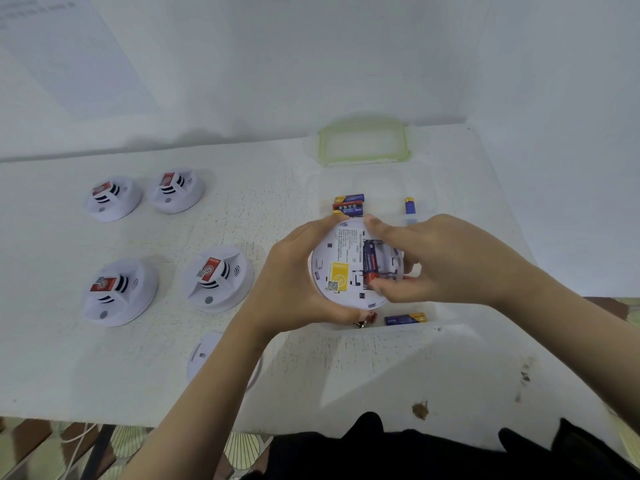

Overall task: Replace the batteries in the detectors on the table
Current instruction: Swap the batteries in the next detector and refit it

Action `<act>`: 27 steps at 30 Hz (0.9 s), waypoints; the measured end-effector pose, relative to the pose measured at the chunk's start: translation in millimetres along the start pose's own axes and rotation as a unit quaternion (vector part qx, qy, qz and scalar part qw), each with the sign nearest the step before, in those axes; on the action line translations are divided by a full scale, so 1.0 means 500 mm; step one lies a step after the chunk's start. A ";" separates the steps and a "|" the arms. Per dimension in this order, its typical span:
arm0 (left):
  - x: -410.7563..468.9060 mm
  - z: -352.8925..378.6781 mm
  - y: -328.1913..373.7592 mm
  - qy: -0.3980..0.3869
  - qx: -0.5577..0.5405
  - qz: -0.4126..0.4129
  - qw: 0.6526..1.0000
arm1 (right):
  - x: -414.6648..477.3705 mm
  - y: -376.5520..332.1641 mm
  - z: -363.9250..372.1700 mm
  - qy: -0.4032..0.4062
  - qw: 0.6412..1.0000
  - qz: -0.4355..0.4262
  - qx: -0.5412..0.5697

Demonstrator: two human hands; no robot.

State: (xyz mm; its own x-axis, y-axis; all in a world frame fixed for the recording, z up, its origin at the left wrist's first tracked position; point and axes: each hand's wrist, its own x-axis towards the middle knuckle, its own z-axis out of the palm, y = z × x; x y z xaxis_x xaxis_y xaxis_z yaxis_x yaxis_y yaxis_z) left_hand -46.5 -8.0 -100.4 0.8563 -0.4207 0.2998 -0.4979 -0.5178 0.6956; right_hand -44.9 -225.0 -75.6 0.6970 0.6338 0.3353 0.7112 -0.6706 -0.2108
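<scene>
The left hand (pixel 294 278) is curled round the rim of a white detector (pixel 337 258) and holds it with its back up, thumb on the near side and fingers on the far side. The right hand (pixel 443 261) reaches in from the right. Its finger and thumb pinch the two ends of a red and blue battery (pixel 370 263) lying in the slot in the detector's back. I cannot tell if the battery is going in or coming out.

The detector looks light, hard and smooth, so the rim is the best place to hold it. The battery is small, round and likely slippery. It is best to pinch it by the ends, and the little clips in the slot may bend if pushed hard.

The detector is in the air over a clear box (pixel 408 329) on the right half of the tabletop (pixel 277 174). There are spare batteries (pixel 348 204) in the box. Its green-rimmed lid (pixel 363 140) lies by the far edge. Four other detectors (pixel 218 278) sit on the left half. A round cover (pixel 202 355) lies nearer the front edge, partly hidden by the left arm.
</scene>
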 end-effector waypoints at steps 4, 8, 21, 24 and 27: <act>0.000 0.001 -0.005 -0.002 0.003 -0.004 1.000 | -0.004 0.004 0.002 -0.011 0.999 0.004 0.039; 0.006 0.000 0.000 0.039 0.001 -0.001 0.999 | -0.008 0.000 0.012 0.022 1.000 -0.001 0.019; 0.023 -0.017 -0.020 0.132 0.082 0.001 0.988 | -0.030 -0.017 0.045 0.230 0.964 0.090 0.101; 0.023 -0.026 -0.032 0.154 0.082 -0.020 0.984 | -0.052 -0.014 0.036 0.127 0.982 0.108 0.093; 0.027 -0.027 -0.042 0.163 0.087 -0.032 0.982 | -0.058 -0.003 0.030 0.018 0.993 0.093 0.066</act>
State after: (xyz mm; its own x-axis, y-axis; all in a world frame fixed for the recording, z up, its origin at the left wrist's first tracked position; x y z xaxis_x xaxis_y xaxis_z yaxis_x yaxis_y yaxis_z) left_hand -22.6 7.4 -102.4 0.8713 -0.1370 0.4713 -0.4327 -0.6677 0.6058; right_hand -65.1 -236.5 -98.9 0.8155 0.4880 0.3113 0.5779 -0.7168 -0.3902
